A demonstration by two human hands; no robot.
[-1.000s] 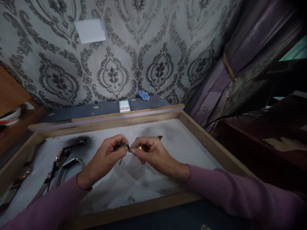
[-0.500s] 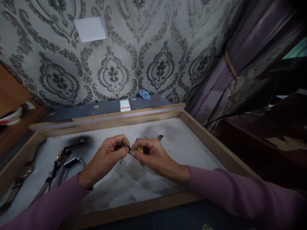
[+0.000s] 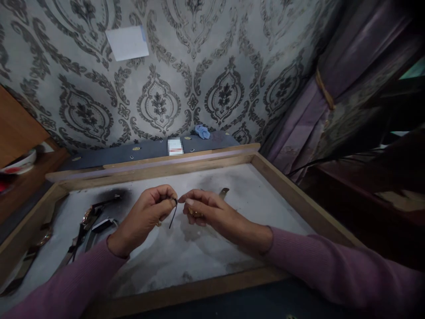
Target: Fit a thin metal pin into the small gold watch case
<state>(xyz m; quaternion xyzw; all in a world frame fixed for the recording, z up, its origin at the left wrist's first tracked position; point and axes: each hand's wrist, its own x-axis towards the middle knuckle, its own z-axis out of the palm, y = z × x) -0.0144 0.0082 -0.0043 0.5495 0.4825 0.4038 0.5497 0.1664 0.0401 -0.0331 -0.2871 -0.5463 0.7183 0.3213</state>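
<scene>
My left hand (image 3: 146,217) is closed in a pinch at the centre, over the tray. From its fingertips a thin black strip (image 3: 173,218) hangs down, with a small dark end between finger and thumb. Something small and gold shows under that hand, too little of it to name. Just to the right, my right hand (image 3: 221,213) curls its fingers round a gold-coloured metal piece (image 3: 195,213), partly hidden. Its index finger and thumb point at the black strip's upper end, with a slight gap. Behind the right hand lies a dark, curved, flat piece (image 3: 224,192).
A wooden-framed tray (image 3: 159,165) with a white, smudged bottom surrounds the hands. On its left lie wristwatches (image 3: 86,216) with dark straps and a grey band (image 3: 90,239). Beyond the back rim are a small white box (image 3: 175,146) and a crumpled blue cloth (image 3: 202,131).
The right thumb and index finger have come off the dark piece and drawn slightly right. More of the black strip now hangs visibly from the left fingertips.
</scene>
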